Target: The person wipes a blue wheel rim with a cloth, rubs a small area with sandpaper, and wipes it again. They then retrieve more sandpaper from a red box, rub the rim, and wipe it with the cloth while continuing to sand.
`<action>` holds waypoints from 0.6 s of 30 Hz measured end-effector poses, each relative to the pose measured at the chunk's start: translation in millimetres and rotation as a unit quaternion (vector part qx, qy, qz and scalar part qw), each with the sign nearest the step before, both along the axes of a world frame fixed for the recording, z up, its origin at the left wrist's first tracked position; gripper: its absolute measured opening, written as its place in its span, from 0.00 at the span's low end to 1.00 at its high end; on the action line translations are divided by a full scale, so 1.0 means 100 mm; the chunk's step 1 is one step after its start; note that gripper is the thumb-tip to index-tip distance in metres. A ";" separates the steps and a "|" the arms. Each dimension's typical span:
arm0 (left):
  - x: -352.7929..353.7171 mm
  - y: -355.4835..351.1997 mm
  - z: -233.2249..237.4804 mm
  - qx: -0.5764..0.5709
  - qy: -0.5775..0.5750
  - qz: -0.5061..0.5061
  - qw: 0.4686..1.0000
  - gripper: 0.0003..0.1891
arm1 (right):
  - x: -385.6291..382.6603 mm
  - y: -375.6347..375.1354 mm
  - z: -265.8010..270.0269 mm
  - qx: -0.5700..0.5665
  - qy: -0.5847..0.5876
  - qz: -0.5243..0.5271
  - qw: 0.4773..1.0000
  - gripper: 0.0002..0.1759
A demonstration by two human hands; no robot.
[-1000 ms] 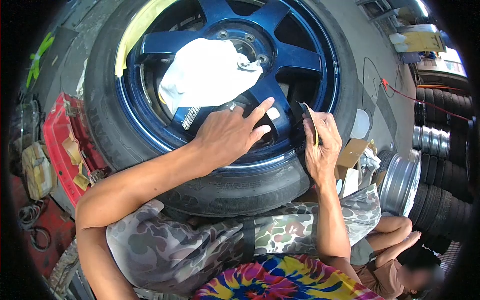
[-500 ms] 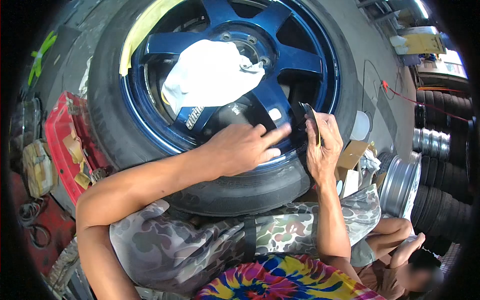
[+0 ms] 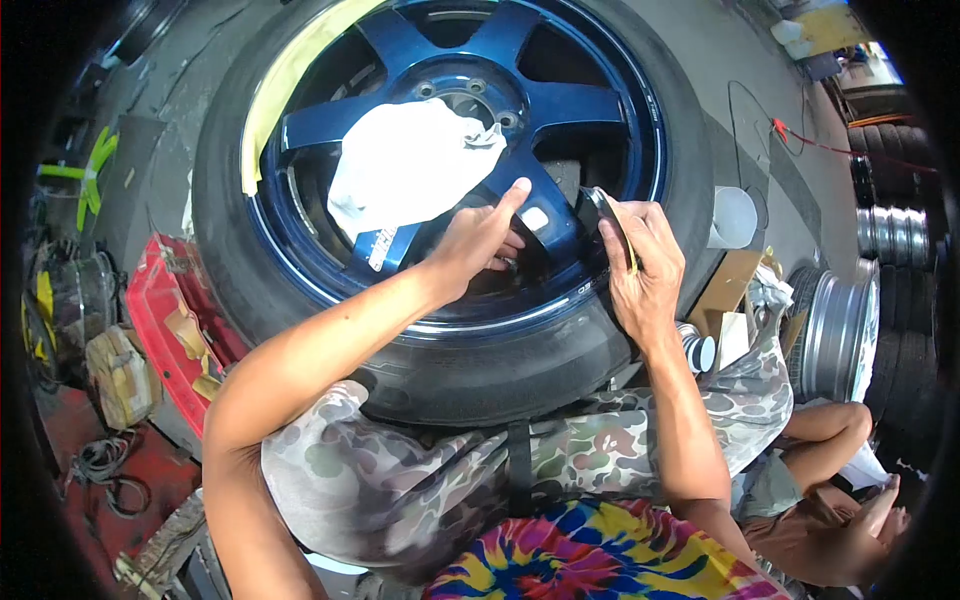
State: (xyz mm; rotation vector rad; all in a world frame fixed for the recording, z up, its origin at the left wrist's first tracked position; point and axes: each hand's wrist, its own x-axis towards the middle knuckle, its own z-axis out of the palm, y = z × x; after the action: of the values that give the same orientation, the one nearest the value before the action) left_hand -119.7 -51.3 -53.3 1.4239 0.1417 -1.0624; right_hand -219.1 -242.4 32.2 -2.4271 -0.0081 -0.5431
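Observation:
A blue spoked wheel (image 3: 580,103) with a black tyre (image 3: 450,385) lies flat before me. White cloth (image 3: 400,165) rests over its spokes beside the hub. Yellow tape or paper (image 3: 290,75) lines the rim's upper left. My left hand (image 3: 480,240) is over the lower spokes, thumb raised and fingers apart, holding nothing. Near the rim's lower right, my right hand (image 3: 645,260) pinches a thin dark strip with a yellowish edge (image 3: 622,232).
At the left stands a red tray (image 3: 165,320) with torn paper in it. To the right are a white cup (image 3: 733,218), a cardboard box (image 3: 725,290), a silver wheel rim (image 3: 835,330) and stacked tyres (image 3: 905,370). Another person (image 3: 815,510) sits at the lower right.
My left hand has moved up and left, away from the strip, and its thumb now points up. My right hand still holds the strip. The view has shifted slightly.

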 end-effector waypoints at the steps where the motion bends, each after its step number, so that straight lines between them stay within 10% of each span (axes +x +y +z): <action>1: 0.01 0.00 -0.02 0.013 -0.020 -0.008 1.000 0.46 | 0.00 0.00 -0.01 0.006 0.002 0.000 1.000 0.21; 18: -0.09 -0.04 -0.03 0.042 -0.183 -0.103 0.977 0.33 | 0.01 -0.01 -0.03 0.000 -0.005 0.003 1.000 0.22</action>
State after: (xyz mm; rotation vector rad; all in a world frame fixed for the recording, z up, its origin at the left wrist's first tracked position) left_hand -128.4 -55.7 -56.3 1.7146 -0.2346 -0.9506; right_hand -218.6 -243.5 29.2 -2.4232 -0.0202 -0.5526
